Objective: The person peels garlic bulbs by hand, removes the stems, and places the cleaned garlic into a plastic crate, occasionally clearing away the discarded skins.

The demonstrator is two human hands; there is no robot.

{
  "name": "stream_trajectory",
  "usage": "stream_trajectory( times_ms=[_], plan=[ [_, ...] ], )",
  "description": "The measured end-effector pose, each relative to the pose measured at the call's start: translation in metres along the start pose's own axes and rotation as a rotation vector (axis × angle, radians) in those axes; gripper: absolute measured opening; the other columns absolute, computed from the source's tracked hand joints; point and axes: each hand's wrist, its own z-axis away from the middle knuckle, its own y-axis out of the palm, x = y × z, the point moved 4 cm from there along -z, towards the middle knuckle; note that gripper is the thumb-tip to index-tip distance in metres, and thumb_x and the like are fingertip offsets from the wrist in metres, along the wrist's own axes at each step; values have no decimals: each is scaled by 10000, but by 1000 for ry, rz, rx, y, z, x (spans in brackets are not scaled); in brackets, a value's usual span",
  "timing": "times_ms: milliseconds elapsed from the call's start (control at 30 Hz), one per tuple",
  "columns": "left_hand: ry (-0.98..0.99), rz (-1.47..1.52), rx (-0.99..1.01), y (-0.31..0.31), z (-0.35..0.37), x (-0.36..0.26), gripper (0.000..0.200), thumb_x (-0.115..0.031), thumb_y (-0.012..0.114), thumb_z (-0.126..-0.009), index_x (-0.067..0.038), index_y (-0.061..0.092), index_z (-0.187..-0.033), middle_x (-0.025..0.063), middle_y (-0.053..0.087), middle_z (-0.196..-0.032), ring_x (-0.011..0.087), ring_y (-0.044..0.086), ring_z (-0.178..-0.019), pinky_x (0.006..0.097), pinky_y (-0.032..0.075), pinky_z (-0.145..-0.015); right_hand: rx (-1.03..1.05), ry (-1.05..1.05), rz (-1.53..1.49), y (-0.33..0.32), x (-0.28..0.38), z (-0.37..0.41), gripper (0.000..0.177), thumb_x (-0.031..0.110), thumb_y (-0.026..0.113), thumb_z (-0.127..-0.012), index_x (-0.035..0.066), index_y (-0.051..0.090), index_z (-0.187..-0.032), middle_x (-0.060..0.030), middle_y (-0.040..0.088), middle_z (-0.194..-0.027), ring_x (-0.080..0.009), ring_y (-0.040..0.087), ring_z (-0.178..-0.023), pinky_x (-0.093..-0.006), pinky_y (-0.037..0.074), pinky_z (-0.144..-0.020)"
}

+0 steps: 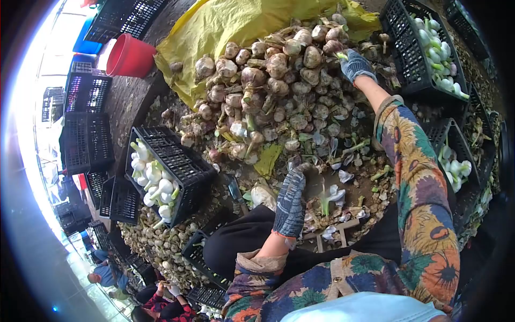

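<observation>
A big heap of garlic bulbs (279, 86), dirty and with cut stems, lies in front of me. My right hand (357, 65), in a grey-blue knit glove, is closed at the heap's far right edge, on the short green stem of a garlic bulb (332, 47). My left hand (289, 206), gloved alike, is curled above my lap at the near side of the heap. Something purplish shows at its fingertips, but what it grips is hidden. Below it lie loose peeled skins (335, 194) and a green stem piece (324, 206).
Black crates of cleaned white garlic stand left (174, 166) and right (424, 70), with another crate (456, 145) lower right. A yellow sheet (214, 27) lies behind the heap. A red bucket (130, 56) stands far left. Other people (166, 308) sit lower left.
</observation>
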Motion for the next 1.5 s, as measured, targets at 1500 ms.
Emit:
stream_trajectory(
  times_ms=[1500],
  plan=[
    [-132, 357, -38, -3, 1, -10, 575, -621, 411, -778, -120, 511, -1043, 101, 579, -907, 261, 571, -812, 441, 496, -697, 170, -487, -19, -49, 38, 274, 286, 182, 523, -793, 16, 587, -1018, -183, 619, -910, -343, 568, -912, -406, 445, -792]
  ],
)
